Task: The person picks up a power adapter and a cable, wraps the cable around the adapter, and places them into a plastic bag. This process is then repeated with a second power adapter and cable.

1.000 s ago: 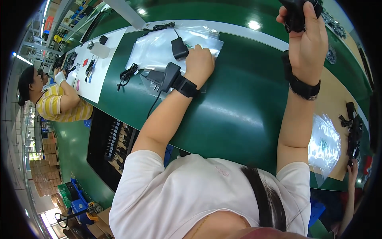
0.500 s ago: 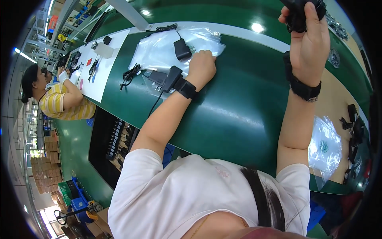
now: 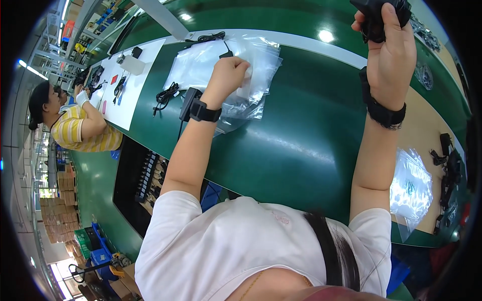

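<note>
My left hand [image 3: 228, 78] is closed over the stack of clear plastic bags [image 3: 193, 62]. Its fingertips pinch a loose clear plastic bag [image 3: 243, 108], which hangs over the near side of the stack. Just beyond my knuckles, a black power adapter [image 3: 227, 54] lies on the stack, mostly hidden by the hand. Raised at the upper right, my right hand [image 3: 389, 55] grips a black power adapter [image 3: 376, 17] with its cable bundled against it. A black device with a strap [image 3: 201, 111] is on my left wrist; another black strap [image 3: 384, 113] circles the right.
Left of the bags lies a coiled black cable [image 3: 165, 98]. More bags [image 3: 412, 185] and black adapters [image 3: 447, 175] rest on brown board at the right. A co-worker [image 3: 83, 120] in yellow stripes works at the white-topped section. A dark tray of adapters [image 3: 133, 173] stands below the table edge.
My left hand has moved left and slightly toward me, drawing the clear bag along, and now covers most of the adapter on the stack. My right hand stays raised, its adapter slightly turned.
</note>
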The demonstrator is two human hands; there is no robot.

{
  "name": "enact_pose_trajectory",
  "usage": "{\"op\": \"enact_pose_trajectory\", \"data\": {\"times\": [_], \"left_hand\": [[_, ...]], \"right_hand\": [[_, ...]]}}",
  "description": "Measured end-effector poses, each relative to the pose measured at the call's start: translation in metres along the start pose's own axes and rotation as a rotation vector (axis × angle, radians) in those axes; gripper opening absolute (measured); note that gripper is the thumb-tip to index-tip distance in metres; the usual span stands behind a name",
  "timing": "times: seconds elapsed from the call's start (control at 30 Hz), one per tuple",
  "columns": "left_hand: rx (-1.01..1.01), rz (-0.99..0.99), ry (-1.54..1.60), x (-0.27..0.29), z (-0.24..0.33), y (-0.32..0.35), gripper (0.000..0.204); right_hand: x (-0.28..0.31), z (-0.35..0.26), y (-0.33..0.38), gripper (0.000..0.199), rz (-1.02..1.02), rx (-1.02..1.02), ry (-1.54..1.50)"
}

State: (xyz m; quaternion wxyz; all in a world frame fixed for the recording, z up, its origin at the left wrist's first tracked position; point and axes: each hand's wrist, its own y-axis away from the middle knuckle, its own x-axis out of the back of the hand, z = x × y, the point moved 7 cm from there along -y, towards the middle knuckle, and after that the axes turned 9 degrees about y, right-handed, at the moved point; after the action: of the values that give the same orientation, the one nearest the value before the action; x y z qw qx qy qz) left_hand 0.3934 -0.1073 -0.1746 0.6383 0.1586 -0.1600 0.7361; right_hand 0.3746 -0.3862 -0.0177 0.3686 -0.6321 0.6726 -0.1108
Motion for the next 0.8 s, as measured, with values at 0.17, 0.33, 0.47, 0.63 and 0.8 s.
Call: {"op": "enact_pose_trajectory", "data": {"times": [0.17,0.33,0.47,0.63,0.8], "left_hand": [[0.094,-0.125,0.129,-0.007,-0.001,-0.002,0.027],[-0.013,0.061,-0.173,0.001,0.000,-0.012,0.036],[-0.004,0.167,0.188,0.016,-0.007,-0.013,0.033],[0.001,0.167,0.398,0.017,-0.003,-0.008,0.022],[-0.374,0.173,0.102,-0.036,0.044,0.029,0.017]], "right_hand": [[-0.002,-0.005,0.000,0.018,0.032,-0.006,0.054],[-0.005,-0.003,0.000,0.020,0.014,0.005,0.061],[-0.003,0.012,-0.001,0.021,0.000,-0.025,0.034],[-0.006,0.057,0.009,0.026,-0.139,-0.301,0.006],[-0.035,0.116,0.057,0.023,-0.263,-0.734,-0.125]]}}
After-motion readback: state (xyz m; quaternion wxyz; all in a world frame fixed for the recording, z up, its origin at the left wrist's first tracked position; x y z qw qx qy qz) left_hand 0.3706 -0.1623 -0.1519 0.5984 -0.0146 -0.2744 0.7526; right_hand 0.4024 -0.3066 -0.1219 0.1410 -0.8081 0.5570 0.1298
